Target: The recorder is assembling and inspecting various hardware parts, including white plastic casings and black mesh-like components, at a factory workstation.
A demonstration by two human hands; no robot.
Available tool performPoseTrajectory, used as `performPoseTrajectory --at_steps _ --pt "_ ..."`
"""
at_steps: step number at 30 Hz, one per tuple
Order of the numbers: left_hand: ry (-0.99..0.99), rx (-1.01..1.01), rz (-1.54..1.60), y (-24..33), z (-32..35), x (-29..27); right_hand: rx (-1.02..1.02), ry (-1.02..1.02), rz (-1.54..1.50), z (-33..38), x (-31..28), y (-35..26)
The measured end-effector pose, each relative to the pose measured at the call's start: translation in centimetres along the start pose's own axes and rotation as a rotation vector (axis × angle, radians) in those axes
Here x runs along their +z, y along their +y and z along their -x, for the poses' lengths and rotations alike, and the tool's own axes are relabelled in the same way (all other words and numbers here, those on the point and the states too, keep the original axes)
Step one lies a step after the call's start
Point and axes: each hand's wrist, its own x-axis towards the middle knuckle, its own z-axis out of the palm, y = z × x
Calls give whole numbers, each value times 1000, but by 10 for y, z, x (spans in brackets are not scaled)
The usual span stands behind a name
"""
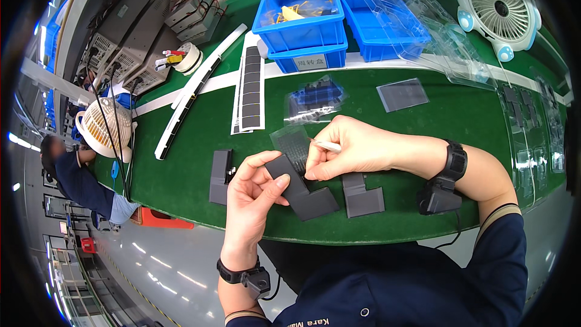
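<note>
My left hand (249, 191) grips a flat dark grey L-shaped piece (310, 198) between thumb and fingers, tilted above the table. In my right hand (348, 145) is a slim white pen-like tool (327, 145), pinched with its thin tip toward the upper left. The right fingertips are close to the upper edge of the piece; whether they touch it I cannot tell. Just beyond them lies a small translucent sheet (289, 140) with a fine grid. A second dark L-shaped piece (365, 200) rests right of the held one, and another dark piece (219, 177) lies left of my left hand.
Blue bins (302, 33) stand at the back, one holding yellow parts. Clear plastic trays (417, 24) lean over the right bin. Label strips (251, 94), a clear bag of dark parts (316, 98) and a grey sheet (402, 94) lie beyond my hands. Fans (500, 8) flank the table.
</note>
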Motion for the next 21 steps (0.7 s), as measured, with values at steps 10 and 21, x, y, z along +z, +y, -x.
performPoseTrajectory --at_steps 10,21 --pt "-175 -142 -94 -10 -7 36 -208 360 283 -3 -20 -13" --pt "61 375 -789 -18 -22 45 -255 453 350 -4 -24 -14"
